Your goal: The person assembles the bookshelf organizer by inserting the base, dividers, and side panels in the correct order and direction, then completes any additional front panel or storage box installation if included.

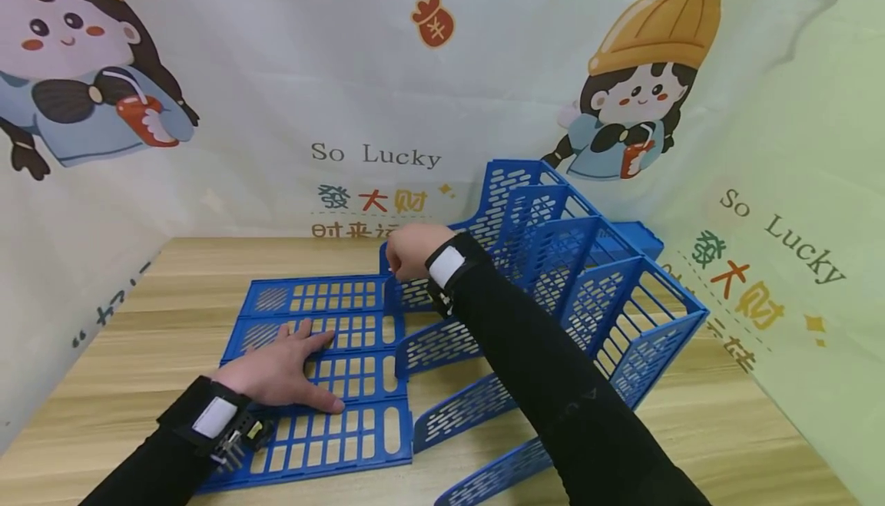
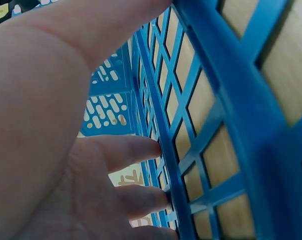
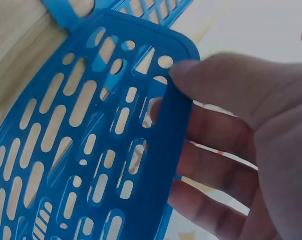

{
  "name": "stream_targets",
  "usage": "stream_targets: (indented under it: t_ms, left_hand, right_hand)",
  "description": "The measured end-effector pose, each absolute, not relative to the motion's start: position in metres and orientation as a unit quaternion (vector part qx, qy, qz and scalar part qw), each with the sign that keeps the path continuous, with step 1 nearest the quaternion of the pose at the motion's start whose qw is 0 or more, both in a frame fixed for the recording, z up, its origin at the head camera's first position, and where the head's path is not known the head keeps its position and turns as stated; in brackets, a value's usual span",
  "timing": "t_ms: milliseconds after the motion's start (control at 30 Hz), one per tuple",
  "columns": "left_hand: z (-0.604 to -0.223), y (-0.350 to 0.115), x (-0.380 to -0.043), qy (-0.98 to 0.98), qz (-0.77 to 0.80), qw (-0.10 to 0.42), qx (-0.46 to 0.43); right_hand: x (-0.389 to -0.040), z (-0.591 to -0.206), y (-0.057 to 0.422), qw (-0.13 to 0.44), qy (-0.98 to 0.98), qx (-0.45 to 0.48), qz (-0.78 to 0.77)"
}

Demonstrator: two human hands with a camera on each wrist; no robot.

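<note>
A blue plastic desk file rack (image 1: 650, 352) stands tilted on the table, its perforated upright dividers fanned to the left. Joined in a row at its left lies a set of flat blue lattice panels (image 1: 379, 433). My left hand (image 1: 276, 368) rests on these panels with fingers spread; in the left wrist view its fingertips (image 2: 151, 149) touch the lattice. My right hand (image 1: 417, 251) reaches to the far end of the row. In the right wrist view it pinches the edge of a slotted divider (image 3: 171, 135), thumb on the near face and fingers behind.
The wooden table (image 1: 138, 383) extends left of the panels. A printed cloth (image 1: 276, 53) hangs behind and along both sides, close to the rack's back. Another blue plastic part (image 1: 639, 239) shows behind the rack. Both wrists wear strapped cameras, and the right forearm crosses over the dividers.
</note>
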State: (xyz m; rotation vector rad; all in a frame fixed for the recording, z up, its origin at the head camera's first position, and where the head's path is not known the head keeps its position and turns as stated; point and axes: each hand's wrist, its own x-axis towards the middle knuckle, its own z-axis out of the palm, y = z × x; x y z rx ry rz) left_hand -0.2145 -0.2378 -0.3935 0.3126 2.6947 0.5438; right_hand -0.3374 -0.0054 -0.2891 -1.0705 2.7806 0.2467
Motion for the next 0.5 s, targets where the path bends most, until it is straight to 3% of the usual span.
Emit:
stream_targets:
  t_ms: [333, 500]
  left_hand:
    - [-0.391, -0.240, -0.213, 0.959, 0.188, 0.180, 0.115]
    - [-0.390, -0.239, -0.213, 0.958, 0.187, 0.182, 0.118]
  right_hand:
    - [-0.348, -0.297, -0.009, 0.009, 0.931, -0.341, 0.125]
    - [-0.349, -0.296, -0.009, 0.029, 0.930, -0.346, 0.120]
